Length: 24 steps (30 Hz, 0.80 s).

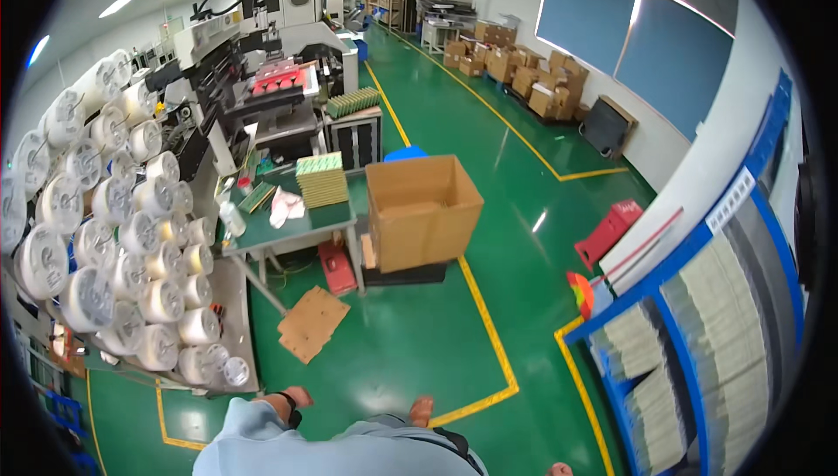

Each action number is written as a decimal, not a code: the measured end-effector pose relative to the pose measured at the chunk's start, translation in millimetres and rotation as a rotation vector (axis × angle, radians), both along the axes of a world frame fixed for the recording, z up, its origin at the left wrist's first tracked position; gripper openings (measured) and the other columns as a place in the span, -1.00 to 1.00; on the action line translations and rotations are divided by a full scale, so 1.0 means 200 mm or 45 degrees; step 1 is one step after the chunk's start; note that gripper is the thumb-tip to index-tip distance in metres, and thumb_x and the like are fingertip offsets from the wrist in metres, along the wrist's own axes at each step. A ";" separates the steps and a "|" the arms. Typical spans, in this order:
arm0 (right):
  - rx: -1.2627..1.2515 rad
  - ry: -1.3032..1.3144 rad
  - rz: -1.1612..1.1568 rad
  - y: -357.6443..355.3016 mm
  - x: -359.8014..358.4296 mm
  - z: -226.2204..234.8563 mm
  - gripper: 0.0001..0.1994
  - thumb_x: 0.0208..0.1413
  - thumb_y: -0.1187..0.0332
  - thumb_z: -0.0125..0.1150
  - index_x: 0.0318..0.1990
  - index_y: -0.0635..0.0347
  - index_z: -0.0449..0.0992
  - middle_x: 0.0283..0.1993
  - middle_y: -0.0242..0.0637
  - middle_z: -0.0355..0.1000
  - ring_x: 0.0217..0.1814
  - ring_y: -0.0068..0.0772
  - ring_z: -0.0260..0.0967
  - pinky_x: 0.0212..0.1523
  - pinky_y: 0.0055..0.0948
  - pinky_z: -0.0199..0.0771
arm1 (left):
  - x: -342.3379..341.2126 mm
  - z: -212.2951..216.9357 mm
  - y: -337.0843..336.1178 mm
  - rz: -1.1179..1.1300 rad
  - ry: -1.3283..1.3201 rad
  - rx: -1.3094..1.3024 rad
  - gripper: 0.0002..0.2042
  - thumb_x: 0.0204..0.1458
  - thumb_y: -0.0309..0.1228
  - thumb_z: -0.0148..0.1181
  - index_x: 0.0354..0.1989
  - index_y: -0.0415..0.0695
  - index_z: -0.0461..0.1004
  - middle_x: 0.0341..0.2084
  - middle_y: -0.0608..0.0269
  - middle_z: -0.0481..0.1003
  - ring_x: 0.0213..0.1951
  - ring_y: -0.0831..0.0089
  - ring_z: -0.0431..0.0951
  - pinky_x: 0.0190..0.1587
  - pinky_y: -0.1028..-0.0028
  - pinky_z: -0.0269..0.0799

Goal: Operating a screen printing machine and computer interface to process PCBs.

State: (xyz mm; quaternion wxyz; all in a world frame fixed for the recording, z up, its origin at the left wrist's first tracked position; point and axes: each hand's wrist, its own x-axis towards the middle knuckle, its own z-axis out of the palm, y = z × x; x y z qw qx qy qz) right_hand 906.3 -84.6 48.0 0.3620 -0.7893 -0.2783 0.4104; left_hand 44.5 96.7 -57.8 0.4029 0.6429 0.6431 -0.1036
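The light blue cloth of my clothing [340, 450] fills the lower edge. Just beyond it a small patch of bare skin with a dark band [299, 397] shows at the left, and a second patch of skin [421, 410] nearer the middle. Whether these are hands or feet is too small to make out. A bit of skin [560, 470], perhaps fingertips of my right hand, is cut off at the lower edge. I see nothing held. Ahead, a large opened carton [423, 236] stands beside a green-topped table [292, 223] bearing stacked green-edged boards [321, 181].
White reels [113, 201] crowd a rack at the left, beside a machine [279, 83]. Flattened cardboard [314, 323] and a red case [337, 267] lie by the table. Yellow lines [489, 336] mark the green floor. A blue-framed rack [698, 336] stands right; cartons [524, 75] line the far wall.
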 end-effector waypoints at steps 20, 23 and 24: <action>-0.130 -0.215 1.028 4.41 1.46 -0.28 -0.78 0.26 0.23 0.06 -0.08 0.10 0.51 -0.45 -0.38 0.44 -0.49 -0.50 0.33 -0.49 -0.50 0.38 | 2.09 0.39 3.04 -0.002 -0.017 -0.401 -0.55 0.06 0.02 0.16 -0.04 -0.06 0.54 -0.12 0.07 0.58 -0.06 0.12 0.54 0.02 0.20 0.39; -0.056 -0.282 1.001 5.29 1.84 -0.26 -0.81 0.26 0.24 0.06 -0.12 0.10 0.51 -0.49 -0.41 0.42 -0.53 -0.54 0.30 -0.52 -0.54 0.35 | 2.25 0.32 3.17 0.050 -0.122 -0.566 -0.56 0.05 0.03 0.16 -0.11 -0.07 0.55 -0.19 0.11 0.59 -0.11 0.18 0.54 0.00 0.17 0.37; -0.004 -0.277 0.921 5.64 1.86 -0.15 -0.82 0.25 0.25 0.06 -0.15 0.09 0.51 -0.51 -0.43 0.41 -0.55 -0.57 0.27 -0.54 -0.56 0.33 | 2.32 0.31 3.24 0.044 -0.163 -0.686 -0.57 0.05 0.02 0.15 -0.11 -0.08 0.55 -0.21 0.11 0.59 -0.12 0.20 0.54 0.01 0.17 0.37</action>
